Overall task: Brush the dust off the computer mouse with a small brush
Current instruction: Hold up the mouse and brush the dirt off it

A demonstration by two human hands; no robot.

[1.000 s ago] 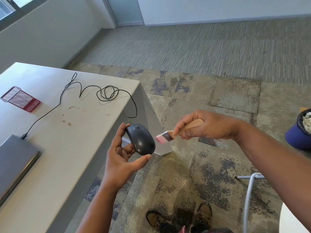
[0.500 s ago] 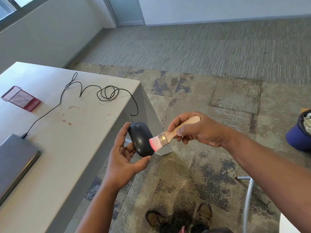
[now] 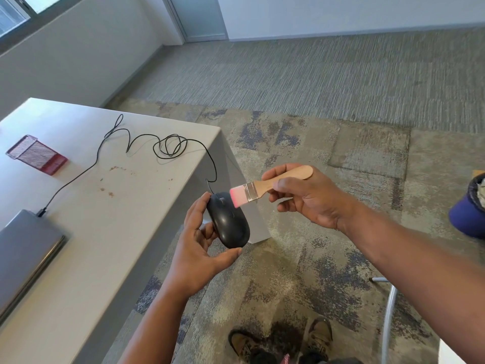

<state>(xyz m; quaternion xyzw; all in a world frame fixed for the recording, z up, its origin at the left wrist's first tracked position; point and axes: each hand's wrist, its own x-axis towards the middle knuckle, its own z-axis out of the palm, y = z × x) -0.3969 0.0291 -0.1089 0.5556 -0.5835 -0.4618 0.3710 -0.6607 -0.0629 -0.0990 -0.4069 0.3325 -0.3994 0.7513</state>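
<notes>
A black wired computer mouse (image 3: 227, 221) is held in the air just off the corner of the grey table (image 3: 110, 232), cupped from below and the side by my left hand (image 3: 202, 248). Its black cable (image 3: 168, 145) runs up over the table edge, coils on the tabletop and leads to the laptop. My right hand (image 3: 304, 199) grips the wooden handle of a small flat brush (image 3: 265, 189). The brush's pink bristles touch the front right of the mouse, near the buttons.
A closed grey laptop (image 3: 26, 250) lies at the table's left edge. A red mesh pen holder (image 3: 36, 155) lies on its side farther back, with brown crumbs nearby. A blue bin (image 3: 469, 214) stands at right, a metal chair leg (image 3: 388, 311) lower right, my shoes below on patterned carpet.
My right hand swept the brush from beside the mouse onto its side, then up to the front of the mouse. The left hand kept holding the mouse, turning it slightly.
</notes>
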